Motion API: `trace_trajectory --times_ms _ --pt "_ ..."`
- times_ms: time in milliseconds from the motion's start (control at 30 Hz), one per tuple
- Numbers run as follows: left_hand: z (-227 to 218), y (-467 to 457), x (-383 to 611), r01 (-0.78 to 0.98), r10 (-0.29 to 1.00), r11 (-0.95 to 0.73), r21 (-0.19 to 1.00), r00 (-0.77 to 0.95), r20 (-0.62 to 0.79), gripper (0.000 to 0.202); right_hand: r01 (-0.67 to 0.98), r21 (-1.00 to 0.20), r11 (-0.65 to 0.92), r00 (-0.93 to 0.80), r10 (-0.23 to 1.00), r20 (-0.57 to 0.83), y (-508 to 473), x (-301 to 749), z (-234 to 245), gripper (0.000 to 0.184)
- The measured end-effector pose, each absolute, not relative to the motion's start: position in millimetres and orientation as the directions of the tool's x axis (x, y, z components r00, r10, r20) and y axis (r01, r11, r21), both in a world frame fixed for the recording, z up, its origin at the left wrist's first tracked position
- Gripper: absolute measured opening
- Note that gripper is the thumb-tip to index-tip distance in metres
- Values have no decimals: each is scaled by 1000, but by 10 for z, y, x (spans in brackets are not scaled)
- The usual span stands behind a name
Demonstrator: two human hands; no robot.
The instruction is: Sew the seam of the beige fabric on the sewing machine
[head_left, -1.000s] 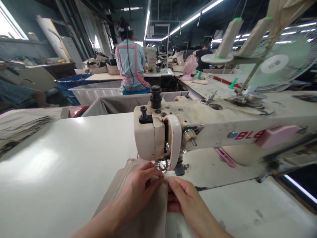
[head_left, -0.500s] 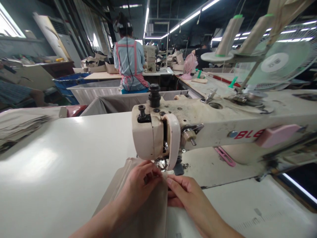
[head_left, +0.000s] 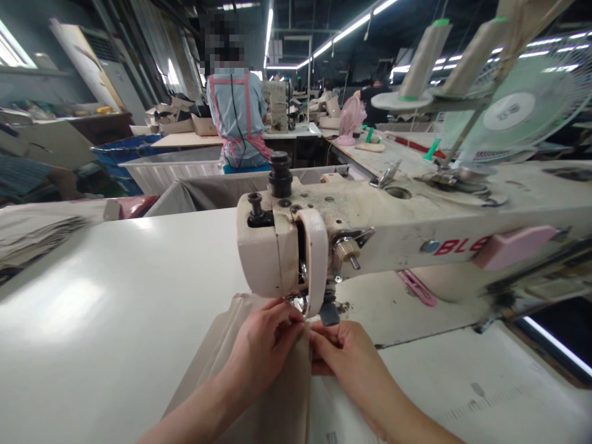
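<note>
A folded piece of beige fabric lies on the white table, its far end under the head of the sewing machine. My left hand rests over the fabric, thumb and fingers pinching its right edge just in front of the presser foot. From the right side, my right hand grips the same edge between thumb and fingers, close to the left fingertips. The needle area is mostly hidden behind the machine head and my fingers.
Stacked fabric pieces lie at the table's left. Two thread cones stand above the machine arm. Pink thread snips lie on the machine bed. Beyond the table are a grey-lined bin and a seated person facing away.
The view has shifted slightly, so the machine appears a little further left. Both hands keep their pinch on the fabric edge, the right fingers drawn in slightly more.
</note>
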State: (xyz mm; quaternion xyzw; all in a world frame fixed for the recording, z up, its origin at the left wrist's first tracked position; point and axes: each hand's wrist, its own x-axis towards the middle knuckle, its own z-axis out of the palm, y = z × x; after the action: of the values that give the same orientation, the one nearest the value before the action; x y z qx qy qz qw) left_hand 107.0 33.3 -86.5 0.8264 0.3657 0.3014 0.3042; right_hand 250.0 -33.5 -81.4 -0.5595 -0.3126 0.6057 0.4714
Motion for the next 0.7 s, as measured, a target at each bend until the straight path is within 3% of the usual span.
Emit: trace_trajectory --times_ms 233,467,633,700 --pt "-779 345 1054 471 802 -535 701 544 246 10 -159 -928 -338 103 929 -356 -350 2480 -852 26" --pt "-649 555 964 523 740 -453 723 673 -23 11 -119 -940 -321 147 930 -336 -342 2441 -826 21" --pt "-635 555 987 610 827 -391 690 562 -28 11 33 -949 -313 148 941 -305 -591 2281 -940 49" --pt "-612 562 1018 648 855 -357 673 517 -45 14 -26 -938 -346 106 932 -347 -670 2246 -974 47"
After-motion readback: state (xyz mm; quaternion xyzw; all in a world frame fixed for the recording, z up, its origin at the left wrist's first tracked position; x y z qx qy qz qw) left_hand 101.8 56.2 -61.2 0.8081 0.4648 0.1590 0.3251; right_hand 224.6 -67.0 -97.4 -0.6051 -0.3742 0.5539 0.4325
